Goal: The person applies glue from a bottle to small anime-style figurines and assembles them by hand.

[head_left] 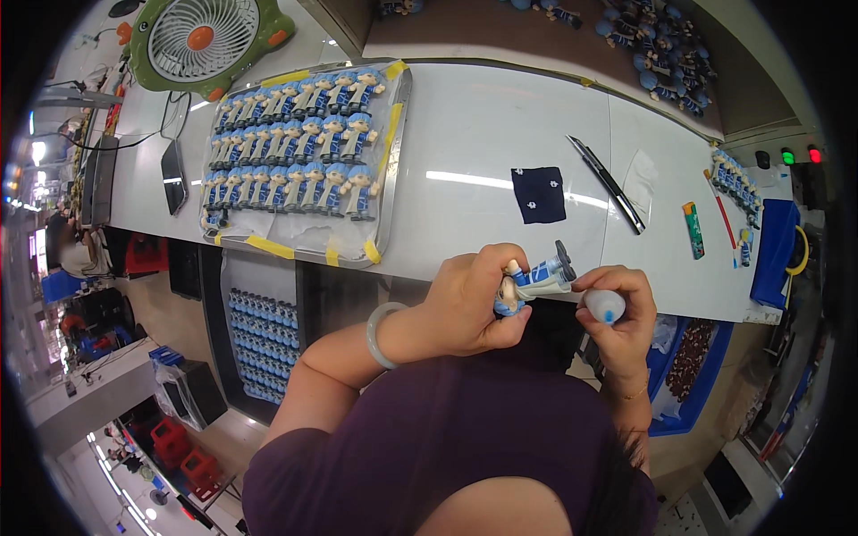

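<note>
At the far left of the white table stands a green fan, and beside it a flat dark phone lies near some cables. Next comes a metal tray taped at its edges with yellow tape, filled with rows of small blue figurines lying side by side. Below the table edge, a second batch of the same figures rests on a lower shelf.

Toward the middle, the left hand, a pale bangle on its wrist, has its grip wrapped closed around one figurine, held sideways just in front of the table edge with the feet pointing right. The right hand has its fingers closed around a small white bottle with a blue tip, right beside the figure's legs.

Doing this well seems to call for holding the figure steady and keeping the bottle's tip close to the one spot being worked, with only a light squeeze so nothing runs onto the painted parts.

Further right on the table lie a dark blue cloth square, a long black utility knife, a small green and orange lighter and a red pen. A few more figures sit near the right end, next to a blue cloth.
</note>
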Demonstrator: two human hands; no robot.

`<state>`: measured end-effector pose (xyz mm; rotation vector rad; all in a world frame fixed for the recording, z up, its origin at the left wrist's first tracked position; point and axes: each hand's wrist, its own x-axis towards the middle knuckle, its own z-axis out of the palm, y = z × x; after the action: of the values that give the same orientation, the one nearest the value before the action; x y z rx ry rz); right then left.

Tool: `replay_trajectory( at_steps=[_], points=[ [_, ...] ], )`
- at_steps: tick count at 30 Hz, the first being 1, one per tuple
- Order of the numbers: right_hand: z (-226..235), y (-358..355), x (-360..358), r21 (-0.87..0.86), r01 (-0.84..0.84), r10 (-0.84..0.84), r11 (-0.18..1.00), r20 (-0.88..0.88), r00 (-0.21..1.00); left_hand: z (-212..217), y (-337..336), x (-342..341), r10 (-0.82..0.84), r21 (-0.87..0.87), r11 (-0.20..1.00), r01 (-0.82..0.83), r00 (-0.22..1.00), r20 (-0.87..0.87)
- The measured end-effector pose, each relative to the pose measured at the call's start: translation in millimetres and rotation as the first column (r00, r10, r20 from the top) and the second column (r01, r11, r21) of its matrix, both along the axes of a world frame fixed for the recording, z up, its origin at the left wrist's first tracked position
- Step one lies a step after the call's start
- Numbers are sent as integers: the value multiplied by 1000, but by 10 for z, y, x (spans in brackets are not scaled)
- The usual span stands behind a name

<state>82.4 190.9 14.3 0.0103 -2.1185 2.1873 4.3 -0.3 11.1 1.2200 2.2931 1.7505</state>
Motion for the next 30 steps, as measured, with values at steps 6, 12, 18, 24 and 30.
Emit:
replay_trajectory(
  at_steps=[6, 12, 18, 24, 30],
  points=[
    [28, -4, 4, 460, 210, -141, 863, -180, 974, -66, -19, 43, 22, -71, 997, -25, 999, -48],
    [67, -43, -3, 582, 357, -179, 731, -342, 923, -12, 31, 29, 133, -68, 988, -136, 990, -46],
    [88, -20, 6, 562, 341, -189, 754, -312, 931, -48, 2, 37, 128, -78, 988, -133, 989, -67],
    [28, -41, -25, -282, 241, -219, 929, 110, 970, -23, 55, 0, 6, -49, 999, -4, 999, 35],
    [-63, -106, -137, -342, 91, -63, 935, 95, 994, -70, -2, -26, -151, -219, 968, 126, 983, -102]
  ],
)
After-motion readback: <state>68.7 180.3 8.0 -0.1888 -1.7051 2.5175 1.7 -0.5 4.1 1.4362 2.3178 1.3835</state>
